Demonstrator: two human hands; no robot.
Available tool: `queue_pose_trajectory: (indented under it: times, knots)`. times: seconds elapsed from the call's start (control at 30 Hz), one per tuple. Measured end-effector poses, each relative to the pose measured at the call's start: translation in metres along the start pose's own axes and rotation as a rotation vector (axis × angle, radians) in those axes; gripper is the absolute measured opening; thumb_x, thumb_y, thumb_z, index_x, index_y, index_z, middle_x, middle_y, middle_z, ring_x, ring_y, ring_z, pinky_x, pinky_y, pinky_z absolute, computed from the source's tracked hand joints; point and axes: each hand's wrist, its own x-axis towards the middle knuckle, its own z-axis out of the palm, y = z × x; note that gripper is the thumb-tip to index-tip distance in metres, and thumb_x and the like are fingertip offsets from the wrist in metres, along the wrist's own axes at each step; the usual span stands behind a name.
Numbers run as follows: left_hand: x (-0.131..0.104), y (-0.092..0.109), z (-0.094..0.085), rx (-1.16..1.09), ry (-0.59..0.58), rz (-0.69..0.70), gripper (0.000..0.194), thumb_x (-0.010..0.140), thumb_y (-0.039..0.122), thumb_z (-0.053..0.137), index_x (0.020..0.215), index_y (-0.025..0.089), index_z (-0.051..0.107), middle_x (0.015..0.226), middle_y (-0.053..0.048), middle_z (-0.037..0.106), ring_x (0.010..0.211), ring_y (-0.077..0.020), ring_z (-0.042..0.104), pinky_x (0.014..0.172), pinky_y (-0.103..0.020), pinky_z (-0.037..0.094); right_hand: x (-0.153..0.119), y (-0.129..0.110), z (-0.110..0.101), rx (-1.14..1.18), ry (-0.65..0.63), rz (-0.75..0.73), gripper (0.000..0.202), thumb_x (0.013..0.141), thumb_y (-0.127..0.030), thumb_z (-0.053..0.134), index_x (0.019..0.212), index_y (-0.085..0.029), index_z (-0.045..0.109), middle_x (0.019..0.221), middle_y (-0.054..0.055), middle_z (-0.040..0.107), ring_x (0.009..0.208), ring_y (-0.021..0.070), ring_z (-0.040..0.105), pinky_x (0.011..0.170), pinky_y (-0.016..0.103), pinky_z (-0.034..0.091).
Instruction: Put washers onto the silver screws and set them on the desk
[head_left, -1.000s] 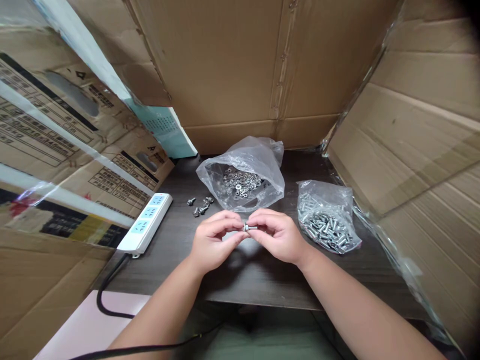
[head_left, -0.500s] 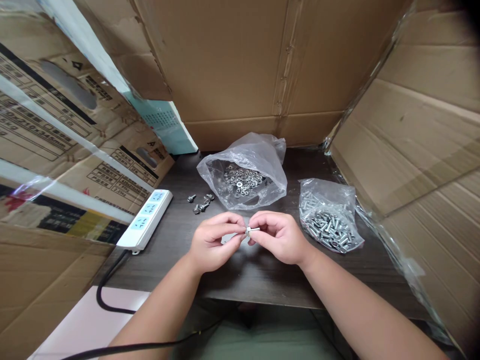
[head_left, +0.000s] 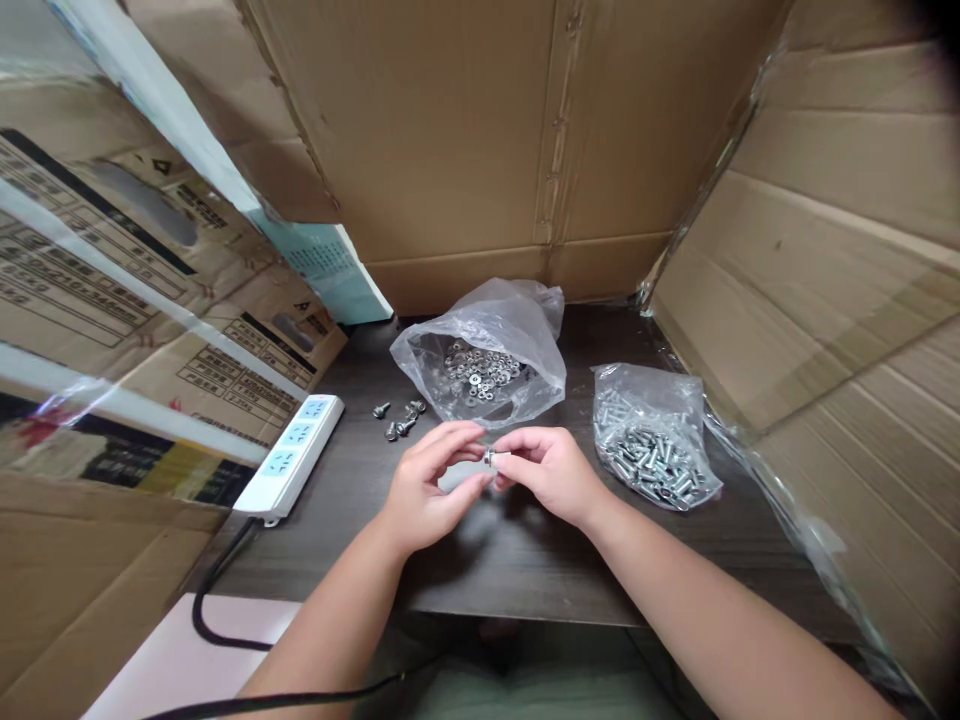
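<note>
Cardboard walls (head_left: 450, 130) box in my dark table (head_left: 525, 560), keeping small parts from straying. One power strip (head_left: 291, 458) lies at the left edge. Two plastic bags sit within reach: the open one (head_left: 480, 350) of washers straight ahead, the one (head_left: 652, 440) of screws to my right. About four assembled screws (head_left: 397, 418) lie set aside, left of the washers. My left hand (head_left: 431, 485) and right hand (head_left: 547, 470) meet above the table, each pinching narrowly on one small screw (head_left: 495, 457) between them.
</note>
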Motion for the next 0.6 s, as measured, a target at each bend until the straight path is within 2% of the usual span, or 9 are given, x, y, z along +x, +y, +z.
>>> queue_pose_trajectory:
  times: [0.07, 0.17, 0.27, 0.33, 0.4, 0.5, 0.6]
  knots:
    - [0.0, 0.0, 0.002, 0.049, -0.048, 0.007, 0.037, 0.079, 0.009, 0.068, 0.115, 0.018, 0.067, 0.112, -0.011, 0.068, 0.095, -0.0149, 0.071, 0.081, -0.025, 0.062, 0.0, 0.001, 0.001, -0.016, -0.029, -0.012, 0.025, 0.074, -0.033, 0.074, 0.084, -0.01, 0.07, 0.066, 0.004, 0.068, 0.058, 0.0126, 0.064, 0.063, 0.027, 0.054]
    - [0.001, 0.002, -0.001, 0.166, -0.086, 0.039, 0.023, 0.082, 0.012, 0.066, 0.104, 0.018, 0.071, 0.097, -0.006, 0.074, 0.089, -0.0118, 0.071, 0.076, -0.019, 0.06, 0.001, 0.001, 0.002, -0.011, -0.068, 0.004, 0.028, 0.076, -0.035, 0.072, 0.086, -0.009, 0.07, 0.066, 0.004, 0.068, 0.059, 0.0123, 0.063, 0.064, 0.027, 0.054]
    - [0.002, -0.004, -0.019, 0.329, -0.036, -0.001, 0.018, 0.082, 0.022, 0.068, 0.098, 0.017, 0.073, 0.093, -0.005, 0.074, 0.082, -0.0106, 0.07, 0.073, -0.019, 0.057, 0.002, -0.002, 0.001, -0.059, -0.007, 0.003, 0.032, 0.076, -0.036, 0.071, 0.095, -0.01, 0.068, 0.069, 0.004, 0.068, 0.063, 0.0133, 0.065, 0.067, 0.028, 0.054]
    - [0.005, -0.014, -0.039, 0.511, -0.011, -0.173, 0.021, 0.083, 0.031, 0.066, 0.096, 0.017, 0.073, 0.093, -0.005, 0.074, 0.08, -0.0114, 0.069, 0.076, -0.021, 0.056, 0.003, -0.006, -0.003, -0.109, 0.091, -0.026, 0.031, 0.076, -0.036, 0.071, 0.094, -0.011, 0.067, 0.069, 0.003, 0.068, 0.063, 0.0138, 0.065, 0.067, 0.029, 0.053]
    - [0.01, -0.028, -0.061, 0.761, -0.009, -0.438, 0.028, 0.083, 0.038, 0.061, 0.1, 0.019, 0.074, 0.098, -0.005, 0.074, 0.085, -0.0137, 0.068, 0.081, -0.024, 0.055, 0.004, -0.011, -0.009, -0.148, 0.173, -0.084, 0.028, 0.077, -0.037, 0.068, 0.089, -0.012, 0.067, 0.068, 0.003, 0.066, 0.063, 0.0139, 0.064, 0.066, 0.028, 0.053]
    - [0.02, -0.049, -0.086, 0.896, -0.003, -0.586, 0.033, 0.08, 0.038, 0.059, 0.1, 0.016, 0.074, 0.098, -0.009, 0.074, 0.089, -0.0212, 0.068, 0.083, -0.031, 0.052, 0.004, -0.016, -0.016, -0.193, 0.234, -0.17, 0.027, 0.08, -0.04, 0.065, 0.084, -0.013, 0.067, 0.067, 0.003, 0.065, 0.062, 0.0142, 0.063, 0.064, 0.028, 0.052]
    - [0.028, -0.06, -0.094, 0.973, -0.067, -0.696, 0.034, 0.078, 0.037, 0.057, 0.097, 0.016, 0.075, 0.099, -0.011, 0.075, 0.093, -0.0263, 0.067, 0.079, -0.032, 0.05, 0.003, -0.015, -0.018, -0.242, 0.246, -0.196, 0.028, 0.081, -0.041, 0.064, 0.085, -0.014, 0.067, 0.069, 0.004, 0.065, 0.063, 0.0149, 0.063, 0.063, 0.028, 0.051]
